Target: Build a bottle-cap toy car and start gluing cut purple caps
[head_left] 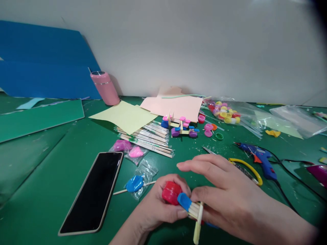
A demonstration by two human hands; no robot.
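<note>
My left hand is closed around a small craft-stick model. Red bottle-cap wheels show between its thumb and fingers. Blue clay covers one end of the model's sticks, and a pale stick crosses the other end, pointing down. My right hand hovers over the model with its upper fingers stretched out and apart. Its thumb touches the model beside the blue clay. The lower fingers of this hand are hidden, as is the model's underside.
A phone and blue clay on a stick lie left. Behind are wrapped sticks, another small model, paper sheets and a pink bottle. A glue gun, yellow-handled scissors and bagged caps are right.
</note>
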